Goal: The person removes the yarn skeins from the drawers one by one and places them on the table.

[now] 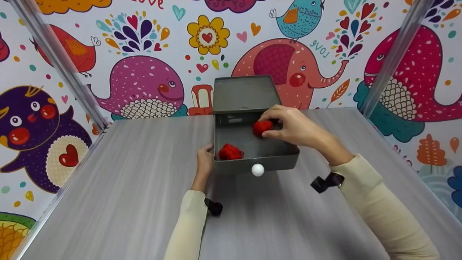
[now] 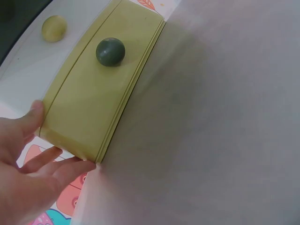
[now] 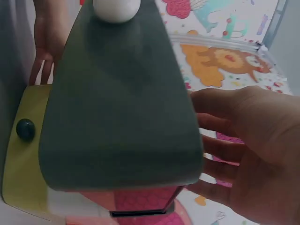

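A small drawer cabinet (image 1: 245,93) stands against the back wall with its grey-green top drawer (image 1: 249,165) pulled out. My right hand (image 1: 292,126) reaches over the right rim and pinches a red yarn ball (image 1: 262,128) inside it. In the right wrist view the drawer wall hides those fingertips. A second red yarn bundle (image 1: 230,152) lies in the drawer's front left corner. My left hand (image 1: 205,162) is at the cabinet's left. In the left wrist view its thumb and fairly straight fingers touch the end of the yellow bottom drawer (image 2: 77,105).
A white knob (image 1: 257,170) sticks out from the open drawer's front. Below are a white drawer (image 2: 28,70) with a yellow knob and the bottom drawer's dark knob (image 2: 110,51). The grey tabletop (image 1: 144,187) meets a cartoon-printed wall with metal posts (image 1: 393,54).
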The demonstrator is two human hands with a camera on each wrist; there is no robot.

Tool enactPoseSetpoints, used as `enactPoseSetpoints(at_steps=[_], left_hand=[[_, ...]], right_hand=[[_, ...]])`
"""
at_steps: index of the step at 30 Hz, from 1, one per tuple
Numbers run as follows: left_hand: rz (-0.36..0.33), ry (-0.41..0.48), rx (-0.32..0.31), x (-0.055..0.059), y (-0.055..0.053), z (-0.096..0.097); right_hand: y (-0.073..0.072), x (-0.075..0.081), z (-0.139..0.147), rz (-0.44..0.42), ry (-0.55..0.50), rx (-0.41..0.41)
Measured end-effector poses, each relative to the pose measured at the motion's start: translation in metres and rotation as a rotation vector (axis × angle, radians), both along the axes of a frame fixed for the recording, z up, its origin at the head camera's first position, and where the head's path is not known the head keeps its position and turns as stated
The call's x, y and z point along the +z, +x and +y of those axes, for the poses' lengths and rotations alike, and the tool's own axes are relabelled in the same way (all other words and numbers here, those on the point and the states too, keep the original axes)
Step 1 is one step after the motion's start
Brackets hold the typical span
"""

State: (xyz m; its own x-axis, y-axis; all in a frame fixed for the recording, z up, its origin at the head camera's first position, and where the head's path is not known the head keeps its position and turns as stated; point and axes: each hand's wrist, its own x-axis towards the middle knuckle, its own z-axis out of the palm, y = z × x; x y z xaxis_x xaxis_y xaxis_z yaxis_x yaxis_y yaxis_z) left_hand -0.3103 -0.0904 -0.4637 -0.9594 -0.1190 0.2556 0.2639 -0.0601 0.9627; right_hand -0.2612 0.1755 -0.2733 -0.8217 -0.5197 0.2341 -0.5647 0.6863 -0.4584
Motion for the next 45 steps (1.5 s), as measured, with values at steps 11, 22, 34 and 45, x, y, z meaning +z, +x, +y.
enactPoseSetpoints(at_steps=[11,22,34,45], left_hand=[[0.012,0.077,0.024,-0.094,-0.073,-0.019],[0.024,0.063,-0.003,-0.101,-0.078,-0.022],[0.048,-0.053,0.019,-0.079,-0.060,-0.020],[0.058,-0.136,0.044,-0.079,-0.059,-0.021]], right_hand=[[-0.029,-0.002,-0.001,-0.035,0.147,0.074],[-0.040,-0.011,-0.009,-0.053,0.266,0.036],[-0.042,-0.015,-0.012,-0.076,0.274,0.033],[-0.026,-0.002,-0.003,-0.019,0.124,0.061]])
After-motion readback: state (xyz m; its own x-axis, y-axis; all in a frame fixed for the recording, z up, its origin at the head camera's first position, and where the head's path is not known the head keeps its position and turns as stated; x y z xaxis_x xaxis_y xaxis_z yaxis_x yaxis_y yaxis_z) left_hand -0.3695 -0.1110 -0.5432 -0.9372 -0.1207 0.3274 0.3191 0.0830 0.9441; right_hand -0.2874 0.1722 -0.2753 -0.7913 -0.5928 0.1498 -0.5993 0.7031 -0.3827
